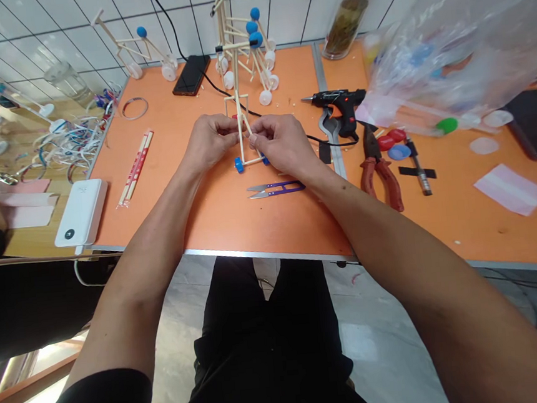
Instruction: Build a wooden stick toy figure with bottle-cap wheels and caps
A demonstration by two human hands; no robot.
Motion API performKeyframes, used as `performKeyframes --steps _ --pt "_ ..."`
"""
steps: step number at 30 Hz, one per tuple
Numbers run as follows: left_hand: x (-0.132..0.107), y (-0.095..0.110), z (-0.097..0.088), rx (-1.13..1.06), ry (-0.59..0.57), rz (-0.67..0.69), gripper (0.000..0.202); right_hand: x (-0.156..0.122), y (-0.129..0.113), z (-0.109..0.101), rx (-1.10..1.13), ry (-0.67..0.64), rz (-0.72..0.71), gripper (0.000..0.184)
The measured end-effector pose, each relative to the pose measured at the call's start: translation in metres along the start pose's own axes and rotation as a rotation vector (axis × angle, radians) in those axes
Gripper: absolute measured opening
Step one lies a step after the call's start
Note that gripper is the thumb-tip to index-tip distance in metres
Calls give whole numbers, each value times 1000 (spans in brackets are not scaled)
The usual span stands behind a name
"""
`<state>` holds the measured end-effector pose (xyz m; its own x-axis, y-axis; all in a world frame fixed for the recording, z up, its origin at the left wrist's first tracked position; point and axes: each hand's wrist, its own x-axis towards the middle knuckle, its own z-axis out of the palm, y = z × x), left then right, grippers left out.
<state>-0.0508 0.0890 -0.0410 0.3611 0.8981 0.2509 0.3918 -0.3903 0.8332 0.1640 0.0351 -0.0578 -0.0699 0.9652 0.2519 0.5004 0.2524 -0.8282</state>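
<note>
"Both hands are closed on that stick frame (240, 103), just left of the glue gun (337, 100). The left hand (210, 141) and the right hand (278, 143) almost meet, with the fingertips pinching the low sticks."

"And the frame itself?"

"It's upright, left of the glue gun, with a blue wheel (238, 164) down on the orange table (214, 222). I can't tell if the right fingers grip only a stick or something small as well, because they cover the joint."

"So what worries you?"

"The tall upright stick. I'd say it works as a lever, so a hard squeeze or a twist down low could crack a joint. If the frame tips away from the person, it falls into the finished models (250, 46), left of the glue gun and farther back, and those look just as frail."

"Anything else?"

"The black cable (314, 140) runs left from the glue gun, close by the frame. A wheel or a wrist could catch on it and drag the gun over, and its nozzle points at the hands. Then there are the purple snips (277, 189), left of the glue gun and nearer the person, right under the right wrist. If that arm drops, it lands on the blades."
</note>
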Motion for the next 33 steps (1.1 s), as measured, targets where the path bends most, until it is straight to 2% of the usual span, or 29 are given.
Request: performKeyframes --steps 6,15,33 --pt "1 -3 4 -15 20 -8 24 0 1 2 9 10 -13 11" --pt "2 -9 6 35 39 6 21 1 4 2 16 -9 -5 13" --pt "-1 -6 10 23 48 -13 24 -2 -2 1 12 5 24 17"
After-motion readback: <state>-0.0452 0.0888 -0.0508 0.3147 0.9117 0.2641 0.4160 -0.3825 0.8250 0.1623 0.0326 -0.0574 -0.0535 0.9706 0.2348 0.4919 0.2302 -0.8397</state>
